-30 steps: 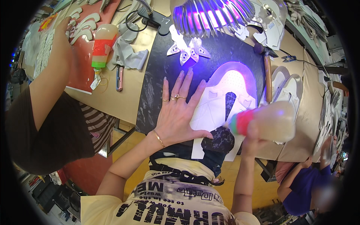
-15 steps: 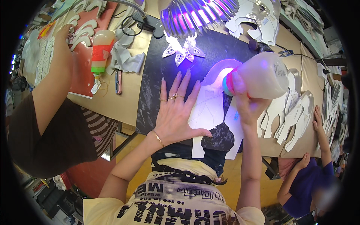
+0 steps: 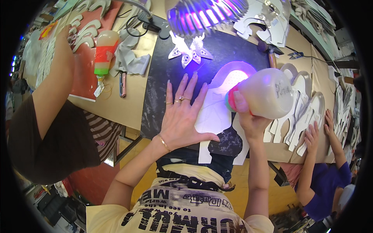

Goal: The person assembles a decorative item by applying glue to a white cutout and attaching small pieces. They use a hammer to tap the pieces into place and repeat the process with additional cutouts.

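My left hand (image 3: 180,120) lies flat with its fingers spread, partly on the black board (image 3: 153,97) and partly at the edge of a curved white shoe-upper piece (image 3: 213,112). In my right hand (image 3: 254,123) is a translucent squeeze bottle (image 3: 268,93) with a red band and a green cap. The bottle is tilted, its cap end pointing left over the white piece. Its tip cannot be made out. A violet-lit lamp (image 3: 208,15) hangs above, brightening the arched top of the piece. Beyond my left fingertips lie small white pointed pieces with dark spots (image 3: 190,54).
A hammer (image 3: 272,58) lies right of the board, beside rows of white cut pieces (image 3: 311,112). At left are another bottle (image 3: 103,58), a cutter (image 3: 123,84) and a grey cloth (image 3: 132,62). People's arms reach in at the left (image 3: 54,77) and right (image 3: 309,155).
My right hand has brought the bottle nearer to me and slightly left, uncovering the hammer's handle. My left hand stays put. At right, a person's hand has moved up to the white pieces.
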The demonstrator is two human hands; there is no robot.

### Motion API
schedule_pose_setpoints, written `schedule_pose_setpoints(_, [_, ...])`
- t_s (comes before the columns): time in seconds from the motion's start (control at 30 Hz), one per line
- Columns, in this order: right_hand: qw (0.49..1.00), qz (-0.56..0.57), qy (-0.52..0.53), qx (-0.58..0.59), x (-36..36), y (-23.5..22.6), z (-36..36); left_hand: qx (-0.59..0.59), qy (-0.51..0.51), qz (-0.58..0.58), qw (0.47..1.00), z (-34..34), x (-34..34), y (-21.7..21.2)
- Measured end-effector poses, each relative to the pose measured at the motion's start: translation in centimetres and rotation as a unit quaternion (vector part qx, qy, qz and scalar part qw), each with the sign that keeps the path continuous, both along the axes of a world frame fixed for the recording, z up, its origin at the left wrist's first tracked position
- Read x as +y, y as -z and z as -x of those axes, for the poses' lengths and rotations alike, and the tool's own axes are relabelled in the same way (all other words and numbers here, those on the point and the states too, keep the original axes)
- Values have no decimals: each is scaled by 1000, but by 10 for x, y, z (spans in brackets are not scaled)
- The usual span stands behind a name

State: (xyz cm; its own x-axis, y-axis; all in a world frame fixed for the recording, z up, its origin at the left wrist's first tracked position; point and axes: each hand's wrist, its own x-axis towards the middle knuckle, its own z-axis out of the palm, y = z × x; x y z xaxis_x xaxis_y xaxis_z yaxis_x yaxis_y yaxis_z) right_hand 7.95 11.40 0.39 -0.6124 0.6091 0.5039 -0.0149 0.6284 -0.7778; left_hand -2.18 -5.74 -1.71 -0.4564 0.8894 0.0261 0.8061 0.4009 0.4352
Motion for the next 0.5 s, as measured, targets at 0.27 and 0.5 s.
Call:
schedule_pose_setpoints(0.27, [894, 428, -2, 134, 25, 16, -40, -17, 20, -71, 997, 2, 14, -18])
schedule_pose_setpoints(0.5, [803, 528, -135, 242, 85, 6, -152, -93, 200, -117, 968, 7, 96, -51])
